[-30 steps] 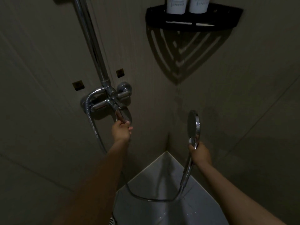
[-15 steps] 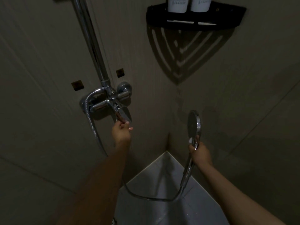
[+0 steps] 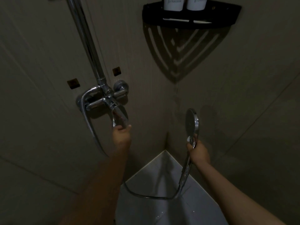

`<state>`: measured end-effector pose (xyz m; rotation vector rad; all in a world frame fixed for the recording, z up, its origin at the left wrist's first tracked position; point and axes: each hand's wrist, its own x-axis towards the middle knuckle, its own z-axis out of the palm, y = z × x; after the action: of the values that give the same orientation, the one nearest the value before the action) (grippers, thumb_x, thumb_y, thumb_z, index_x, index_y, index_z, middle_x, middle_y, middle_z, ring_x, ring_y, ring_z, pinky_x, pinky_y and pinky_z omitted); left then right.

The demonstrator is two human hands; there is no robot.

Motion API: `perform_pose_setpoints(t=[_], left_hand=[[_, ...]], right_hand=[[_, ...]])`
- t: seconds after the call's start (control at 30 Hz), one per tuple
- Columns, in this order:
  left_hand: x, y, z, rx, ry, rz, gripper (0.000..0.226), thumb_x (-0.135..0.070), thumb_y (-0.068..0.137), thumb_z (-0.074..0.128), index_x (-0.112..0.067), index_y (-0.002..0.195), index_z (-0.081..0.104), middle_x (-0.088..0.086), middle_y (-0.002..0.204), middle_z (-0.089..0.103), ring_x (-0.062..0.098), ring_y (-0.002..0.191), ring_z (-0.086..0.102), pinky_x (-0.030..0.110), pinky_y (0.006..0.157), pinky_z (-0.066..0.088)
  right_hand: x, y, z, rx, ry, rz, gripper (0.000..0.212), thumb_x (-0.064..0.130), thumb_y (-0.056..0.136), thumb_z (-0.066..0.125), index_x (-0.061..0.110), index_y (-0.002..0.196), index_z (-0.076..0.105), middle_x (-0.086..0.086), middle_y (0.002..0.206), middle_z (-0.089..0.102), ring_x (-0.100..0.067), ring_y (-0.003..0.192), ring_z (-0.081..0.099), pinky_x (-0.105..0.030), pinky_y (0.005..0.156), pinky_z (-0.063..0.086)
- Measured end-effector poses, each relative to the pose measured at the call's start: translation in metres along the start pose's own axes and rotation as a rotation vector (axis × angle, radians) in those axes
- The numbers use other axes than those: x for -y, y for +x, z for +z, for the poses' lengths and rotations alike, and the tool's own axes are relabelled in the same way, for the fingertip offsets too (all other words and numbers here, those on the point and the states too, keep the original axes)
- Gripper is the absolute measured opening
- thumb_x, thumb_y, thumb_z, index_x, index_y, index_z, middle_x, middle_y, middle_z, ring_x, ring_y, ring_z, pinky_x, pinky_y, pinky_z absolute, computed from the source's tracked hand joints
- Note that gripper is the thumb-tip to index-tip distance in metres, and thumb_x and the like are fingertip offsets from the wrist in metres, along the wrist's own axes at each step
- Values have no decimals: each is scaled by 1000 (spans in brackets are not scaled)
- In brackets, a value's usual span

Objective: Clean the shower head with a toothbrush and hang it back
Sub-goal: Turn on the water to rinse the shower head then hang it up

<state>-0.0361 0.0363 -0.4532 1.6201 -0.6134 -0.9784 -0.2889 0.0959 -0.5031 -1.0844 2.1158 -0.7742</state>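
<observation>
A chrome shower head [image 3: 192,121] stands upright at right centre, its round face turned left. My right hand [image 3: 198,153] is wrapped around its handle just below the head. Its metal hose [image 3: 151,196] loops down over the white floor and up to the chrome mixer tap [image 3: 103,101] on the left wall. My left hand [image 3: 122,133] pinches the tip of the tap's lever [image 3: 120,117]. No toothbrush is in view.
A chrome riser pipe [image 3: 86,41] runs up from the tap. A black corner shelf [image 3: 191,15] with two white bottles [image 3: 172,3] hangs at the top. Beige tiled walls meet in a corner; a white floor [image 3: 162,179] lies below. The light is dim.
My left hand has pushed the tap lever slightly upward. The shower head and my right hand have stayed almost in place.
</observation>
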Motion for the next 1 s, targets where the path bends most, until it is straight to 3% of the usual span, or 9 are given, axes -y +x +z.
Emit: perform_pose_setpoints(t=[0.13, 0.23, 0.3, 0.4, 0.47, 0.63, 0.73, 0.87, 1.0], left_hand=[[30, -22, 15, 345, 401, -47, 38, -21, 84, 66, 10, 105, 58, 33, 100, 62, 33, 89, 60, 35, 77, 46], [39, -55, 24, 607, 410, -123, 14, -9, 80, 70, -5, 92, 62, 8, 76, 64, 15, 68, 61, 17, 53, 47], [49, -75, 34, 770, 384, -182, 17, 2, 79, 68, -11, 84, 58, -4, 67, 64, 3, 58, 57, 8, 47, 43], [64, -97, 43, 970, 461, -188, 33, -5, 71, 76, -6, 101, 61, 4, 84, 65, 12, 78, 62, 11, 66, 49], [69, -106, 44, 1064, 455, -219, 23, -4, 72, 75, -8, 92, 64, 3, 82, 68, 7, 73, 65, 17, 76, 51], [52, -115, 45, 1066, 412, -168, 17, 3, 83, 62, -11, 76, 54, 3, 68, 66, 2, 53, 64, 11, 49, 47], [28, -120, 44, 1074, 315, -159, 17, 7, 85, 58, -7, 78, 51, 2, 64, 67, 4, 49, 65, 12, 46, 49], [-1, -124, 40, 1075, 277, -80, 16, 3, 86, 57, -9, 78, 51, 9, 73, 61, 2, 47, 64, 9, 43, 45], [-31, -124, 41, 1035, 237, -17, 14, 2, 85, 59, -9, 80, 52, 6, 69, 62, 3, 47, 63, 12, 47, 49]], right_hand=[[4, -4, 1, -25, 33, -29, 38, 43, 91, 50, 15, 114, 60, -18, 111, 66, -37, 104, 61, -36, 81, 45], [7, -7, 4, 6, 104, -61, 40, 48, 91, 47, 17, 111, 62, -16, 105, 68, -35, 99, 63, -33, 79, 46], [11, -10, 3, 17, 173, -82, 37, 45, 91, 50, 13, 105, 64, -14, 98, 68, -30, 94, 64, -29, 75, 44], [22, -15, -1, 35, 260, -129, 18, 32, 91, 55, 16, 91, 62, -7, 80, 65, -22, 76, 62, -27, 70, 41], [30, -19, -6, 63, 347, -154, 12, 22, 92, 55, 21, 80, 55, -2, 67, 62, -12, 58, 61, -26, 61, 44], [58, -28, -26, 154, 484, -247, 16, 11, 93, 52, 25, 86, 51, -4, 64, 59, 3, 45, 56, -10, 45, 41], [75, -28, -38, 164, 517, -282, 8, 12, 93, 53, 18, 89, 52, -5, 64, 58, 3, 45, 55, -10, 44, 41], [98, -29, -51, 196, 559, -310, 8, 16, 92, 56, 20, 87, 52, -4, 66, 61, 2, 49, 60, -13, 50, 46], [130, -34, -68, 220, 577, -381, 4, 18, 91, 57, 19, 92, 53, -5, 77, 64, -8, 65, 65, -30, 70, 52]])
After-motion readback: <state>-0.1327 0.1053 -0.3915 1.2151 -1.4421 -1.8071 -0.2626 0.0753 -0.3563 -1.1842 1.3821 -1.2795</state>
